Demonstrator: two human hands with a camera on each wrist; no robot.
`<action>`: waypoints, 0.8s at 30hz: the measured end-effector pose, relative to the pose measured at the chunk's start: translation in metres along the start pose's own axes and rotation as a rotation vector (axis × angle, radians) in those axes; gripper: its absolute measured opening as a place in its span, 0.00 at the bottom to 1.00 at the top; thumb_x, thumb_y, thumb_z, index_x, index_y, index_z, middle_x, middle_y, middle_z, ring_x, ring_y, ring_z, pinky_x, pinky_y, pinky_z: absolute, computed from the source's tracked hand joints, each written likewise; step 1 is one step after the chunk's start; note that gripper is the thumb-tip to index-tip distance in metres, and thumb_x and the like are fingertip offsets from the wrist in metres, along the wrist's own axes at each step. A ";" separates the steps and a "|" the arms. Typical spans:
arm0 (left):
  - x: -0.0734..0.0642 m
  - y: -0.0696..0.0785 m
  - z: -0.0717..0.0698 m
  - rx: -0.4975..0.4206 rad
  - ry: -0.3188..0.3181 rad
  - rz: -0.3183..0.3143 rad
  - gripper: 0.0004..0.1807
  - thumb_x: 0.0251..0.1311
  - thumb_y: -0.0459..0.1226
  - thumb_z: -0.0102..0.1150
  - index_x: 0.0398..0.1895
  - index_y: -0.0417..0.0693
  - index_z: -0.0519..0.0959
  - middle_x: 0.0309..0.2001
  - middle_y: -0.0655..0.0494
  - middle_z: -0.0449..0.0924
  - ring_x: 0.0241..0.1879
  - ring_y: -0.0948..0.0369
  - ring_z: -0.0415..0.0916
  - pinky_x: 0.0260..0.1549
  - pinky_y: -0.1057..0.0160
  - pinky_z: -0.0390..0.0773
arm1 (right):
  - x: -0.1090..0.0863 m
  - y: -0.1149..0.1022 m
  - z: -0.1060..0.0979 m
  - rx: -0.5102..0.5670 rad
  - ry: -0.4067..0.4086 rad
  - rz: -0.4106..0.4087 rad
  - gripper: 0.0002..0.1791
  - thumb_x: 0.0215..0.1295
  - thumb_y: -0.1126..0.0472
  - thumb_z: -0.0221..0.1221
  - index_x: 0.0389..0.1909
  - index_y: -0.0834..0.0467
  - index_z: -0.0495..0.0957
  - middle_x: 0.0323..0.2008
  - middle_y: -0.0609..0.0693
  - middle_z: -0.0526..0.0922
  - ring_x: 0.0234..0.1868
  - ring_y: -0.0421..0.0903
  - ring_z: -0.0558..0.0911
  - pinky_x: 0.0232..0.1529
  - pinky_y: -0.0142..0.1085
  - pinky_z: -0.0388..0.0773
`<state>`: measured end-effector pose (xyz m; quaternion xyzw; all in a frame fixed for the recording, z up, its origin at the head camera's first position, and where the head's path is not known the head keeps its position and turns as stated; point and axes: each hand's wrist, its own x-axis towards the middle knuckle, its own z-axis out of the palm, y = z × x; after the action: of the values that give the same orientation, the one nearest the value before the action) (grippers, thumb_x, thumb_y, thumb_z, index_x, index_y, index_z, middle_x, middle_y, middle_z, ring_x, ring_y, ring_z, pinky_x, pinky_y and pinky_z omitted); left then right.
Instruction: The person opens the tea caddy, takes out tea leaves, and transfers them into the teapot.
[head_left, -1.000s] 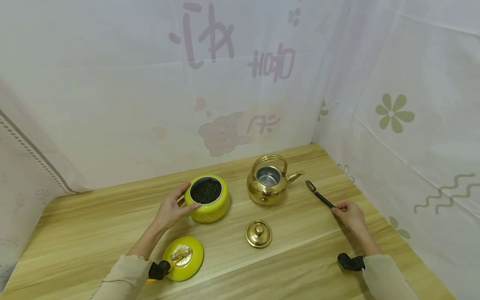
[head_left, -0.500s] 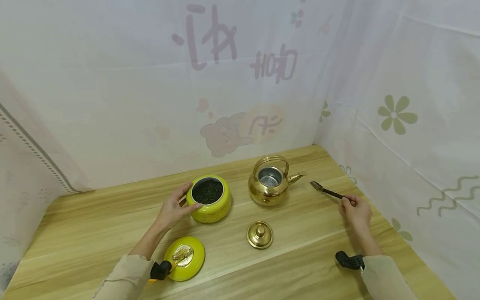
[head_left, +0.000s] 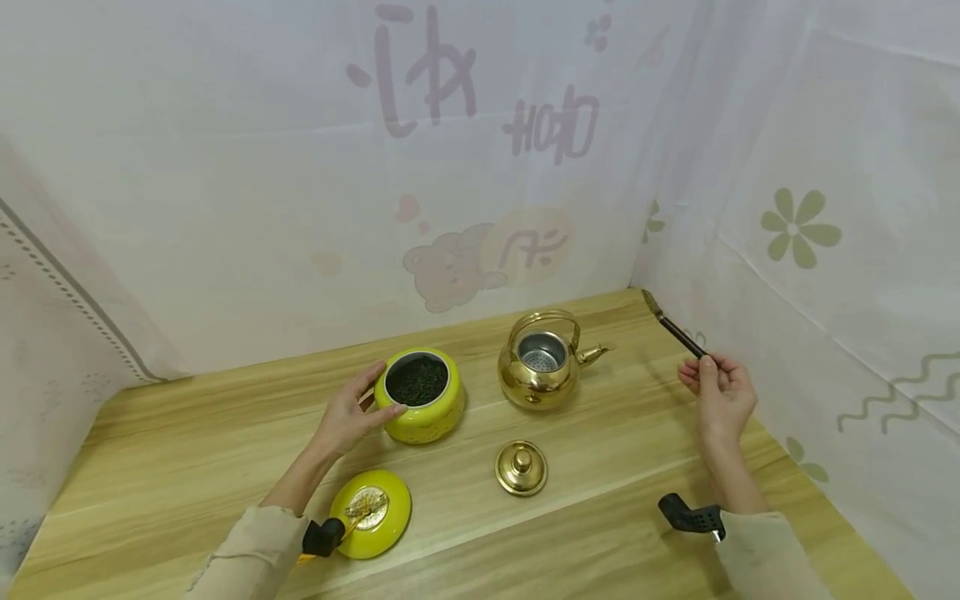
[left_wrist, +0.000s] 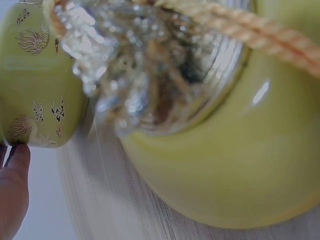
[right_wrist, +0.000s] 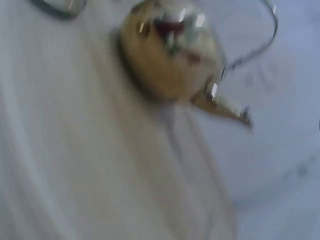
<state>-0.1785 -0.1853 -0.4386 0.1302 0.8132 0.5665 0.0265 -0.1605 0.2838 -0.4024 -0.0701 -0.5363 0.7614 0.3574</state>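
My left hand [head_left: 352, 415] holds the left side of a yellow tea jar [head_left: 426, 423], thumb at the front rim and fingers at the far side. Dark loose tea leaves [head_left: 417, 382] fill its mouth. In the left wrist view the jar [left_wrist: 42, 75] shows a dragon pattern, with a thumb at its base edge. On the right, my right hand [head_left: 723, 400] pinches the black handle of a tea scoop [head_left: 678, 335], its bronze-coloured head raised toward the back corner. A gold teapot [head_left: 536, 379], uncovered, stands between the hands; a perforated metal strainer [head_left: 542, 352] sits inside.
The jar's yellow lid [head_left: 382, 533], with an ornate knob and orange cord, lies under my left wrist. A gold teapot lid [head_left: 521, 468] rests in front of the pot. Patterned cloth walls [head_left: 225, 208] border the wooden table [head_left: 600, 517] behind and at the sides.
My right hand has lifted and moved away from me with the tea scoop; the scoop's head swung from beside the spout up toward the back right corner. The left hand stays on the jar.
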 end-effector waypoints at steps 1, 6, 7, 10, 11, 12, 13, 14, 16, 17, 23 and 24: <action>0.000 0.000 0.000 -0.001 0.000 -0.001 0.44 0.54 0.35 0.66 0.70 0.34 0.53 0.71 0.37 0.52 0.70 0.43 0.51 0.63 0.55 0.61 | -0.002 -0.003 0.007 0.032 -0.019 -0.009 0.04 0.65 0.72 0.52 0.39 0.70 0.72 0.26 0.55 0.83 0.26 0.43 0.84 0.30 0.29 0.82; 0.000 0.001 0.001 -0.001 -0.001 0.000 0.44 0.54 0.35 0.66 0.70 0.34 0.53 0.71 0.37 0.51 0.70 0.43 0.51 0.63 0.55 0.61 | -0.018 -0.011 0.039 0.159 -0.118 -0.001 0.07 0.64 0.72 0.54 0.42 0.70 0.72 0.29 0.57 0.82 0.29 0.45 0.84 0.33 0.31 0.83; 0.000 0.001 0.001 -0.002 -0.003 0.001 0.44 0.54 0.34 0.66 0.70 0.33 0.53 0.71 0.37 0.51 0.70 0.43 0.51 0.63 0.55 0.61 | -0.022 -0.012 0.045 0.179 -0.138 0.006 0.07 0.64 0.72 0.54 0.41 0.70 0.72 0.29 0.57 0.82 0.29 0.45 0.84 0.33 0.31 0.83; 0.001 0.002 0.001 -0.009 -0.005 0.000 0.44 0.54 0.34 0.66 0.70 0.33 0.53 0.71 0.37 0.51 0.70 0.44 0.51 0.63 0.55 0.61 | -0.036 -0.015 0.064 0.219 -0.206 0.039 0.08 0.64 0.71 0.54 0.41 0.71 0.71 0.29 0.57 0.82 0.30 0.45 0.84 0.34 0.31 0.83; 0.001 0.002 0.001 -0.012 -0.004 -0.002 0.44 0.54 0.34 0.66 0.70 0.33 0.53 0.71 0.37 0.51 0.70 0.44 0.51 0.63 0.55 0.61 | -0.041 -0.015 0.071 0.218 -0.227 0.053 0.07 0.64 0.71 0.54 0.41 0.70 0.71 0.29 0.56 0.83 0.30 0.45 0.84 0.35 0.32 0.83; 0.001 0.003 0.001 -0.015 -0.003 -0.004 0.44 0.54 0.34 0.66 0.70 0.33 0.53 0.71 0.37 0.51 0.70 0.44 0.51 0.63 0.55 0.61 | -0.046 -0.013 0.077 0.212 -0.251 0.068 0.07 0.65 0.71 0.54 0.41 0.70 0.71 0.29 0.55 0.83 0.31 0.44 0.84 0.35 0.32 0.83; 0.001 0.003 0.000 -0.015 -0.003 -0.003 0.44 0.54 0.33 0.66 0.70 0.33 0.52 0.71 0.37 0.51 0.70 0.43 0.50 0.63 0.55 0.61 | -0.050 -0.012 0.083 0.197 -0.275 0.083 0.06 0.65 0.71 0.54 0.41 0.70 0.71 0.29 0.55 0.83 0.31 0.44 0.84 0.35 0.32 0.83; 0.001 0.003 0.000 -0.018 -0.001 -0.003 0.44 0.54 0.33 0.66 0.70 0.33 0.52 0.71 0.36 0.51 0.70 0.43 0.50 0.63 0.54 0.60 | -0.055 -0.010 0.089 0.168 -0.300 0.097 0.06 0.66 0.71 0.53 0.41 0.70 0.71 0.29 0.54 0.83 0.31 0.43 0.84 0.36 0.32 0.83; 0.000 0.004 0.000 -0.028 0.000 -0.003 0.44 0.54 0.32 0.66 0.70 0.33 0.52 0.71 0.36 0.51 0.70 0.43 0.50 0.64 0.53 0.60 | -0.064 -0.006 0.102 0.107 -0.353 0.122 0.08 0.66 0.70 0.53 0.43 0.71 0.71 0.30 0.52 0.83 0.31 0.42 0.84 0.36 0.31 0.83; 0.000 0.004 0.000 -0.033 -0.002 -0.002 0.44 0.54 0.32 0.66 0.70 0.33 0.52 0.71 0.36 0.50 0.70 0.43 0.50 0.64 0.53 0.60 | -0.068 -0.002 0.107 0.074 -0.382 0.129 0.10 0.67 0.69 0.53 0.43 0.72 0.71 0.29 0.51 0.83 0.31 0.41 0.83 0.36 0.31 0.83; 0.000 0.004 0.002 -0.066 -0.005 -0.005 0.43 0.55 0.31 0.65 0.70 0.33 0.52 0.71 0.36 0.50 0.70 0.43 0.49 0.64 0.54 0.59 | -0.091 0.036 0.134 0.040 -0.559 0.143 0.15 0.66 0.63 0.56 0.45 0.73 0.73 0.30 0.51 0.82 0.32 0.41 0.83 0.36 0.29 0.82; 0.000 0.004 0.003 -0.069 -0.005 -0.007 0.43 0.55 0.31 0.65 0.70 0.33 0.52 0.71 0.36 0.50 0.70 0.43 0.49 0.64 0.54 0.59 | -0.094 0.041 0.139 0.035 -0.573 0.152 0.15 0.66 0.63 0.57 0.45 0.72 0.73 0.30 0.51 0.82 0.32 0.41 0.83 0.35 0.29 0.82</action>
<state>-0.1774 -0.1817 -0.4359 0.1277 0.7936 0.5939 0.0349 -0.1785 0.1121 -0.4059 0.1141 -0.5953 0.7839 0.1347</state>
